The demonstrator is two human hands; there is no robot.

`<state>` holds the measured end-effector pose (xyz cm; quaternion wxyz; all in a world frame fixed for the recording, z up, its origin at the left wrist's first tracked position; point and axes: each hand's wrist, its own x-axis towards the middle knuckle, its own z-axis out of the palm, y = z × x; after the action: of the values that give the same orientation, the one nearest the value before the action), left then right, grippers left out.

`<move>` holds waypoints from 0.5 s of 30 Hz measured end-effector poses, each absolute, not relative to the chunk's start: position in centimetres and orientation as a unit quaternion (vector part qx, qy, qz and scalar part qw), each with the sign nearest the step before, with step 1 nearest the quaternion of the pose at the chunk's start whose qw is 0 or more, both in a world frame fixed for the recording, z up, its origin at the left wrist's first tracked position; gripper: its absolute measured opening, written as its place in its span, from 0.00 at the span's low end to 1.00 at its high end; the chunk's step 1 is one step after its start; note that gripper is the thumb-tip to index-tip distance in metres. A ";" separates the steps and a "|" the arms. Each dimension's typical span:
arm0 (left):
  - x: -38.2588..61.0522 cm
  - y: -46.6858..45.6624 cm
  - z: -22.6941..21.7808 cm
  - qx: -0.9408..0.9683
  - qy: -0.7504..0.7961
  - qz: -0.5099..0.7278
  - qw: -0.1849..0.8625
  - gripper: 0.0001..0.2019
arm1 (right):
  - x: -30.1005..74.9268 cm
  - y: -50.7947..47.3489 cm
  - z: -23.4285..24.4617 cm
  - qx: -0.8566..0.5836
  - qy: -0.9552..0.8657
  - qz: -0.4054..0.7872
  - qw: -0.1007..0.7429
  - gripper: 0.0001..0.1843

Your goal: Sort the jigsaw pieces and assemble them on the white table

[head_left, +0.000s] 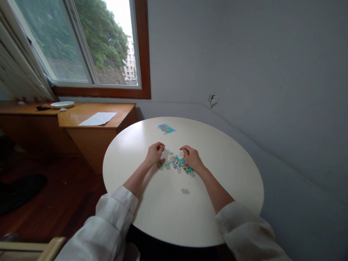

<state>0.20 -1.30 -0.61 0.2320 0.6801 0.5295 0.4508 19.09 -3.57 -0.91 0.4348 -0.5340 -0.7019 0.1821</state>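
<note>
A loose pile of small jigsaw puzzle pieces [177, 162], teal, pink and yellow, lies on the round white table [152, 214]. Some pieces show their grey backs. My left hand [154, 153] is above the pile's left side, thumb and fingers pinched on a small teal puzzle piece [164, 149]. Over the right side of the pile, my right hand [191, 158] has its fingertips pressed together; whether anything is between them is hidden. Nearer to me, a few grey-backed pieces [185, 191] sit apart from the pile.
A colourful picture card [165, 128] lies toward the table's far edge. To the left stands a wooden desk [73, 117] with a white sheet of paper [98, 118] and a white plate [62, 104]. A wall socket with a plug [213, 98] is behind the table.
</note>
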 end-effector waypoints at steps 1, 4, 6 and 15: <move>0.2 -1.3 -0.6 0.680 0.531 0.450 0.232 0.09 | 19.1 -3.6 -0.9 -0.535 -0.699 0.190 0.436 0.13; 0.3 -1.4 -0.5 0.677 0.534 0.450 0.231 0.10 | 19.0 -3.7 -0.9 -0.538 -0.689 0.210 0.439 0.14; 0.3 -1.5 -0.4 0.675 0.536 0.452 0.228 0.10 | 19.1 -3.7 -0.9 -0.535 -0.691 0.206 0.440 0.14; 0.3 -1.3 -0.6 0.681 0.542 0.443 0.214 0.09 | 19.4 -3.8 -0.1 -0.515 -0.625 0.335 0.481 0.11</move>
<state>0.26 -1.34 -0.59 0.2144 0.6812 0.5416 0.4435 19.40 -3.78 -0.11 0.4810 -0.5152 -0.6254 0.3348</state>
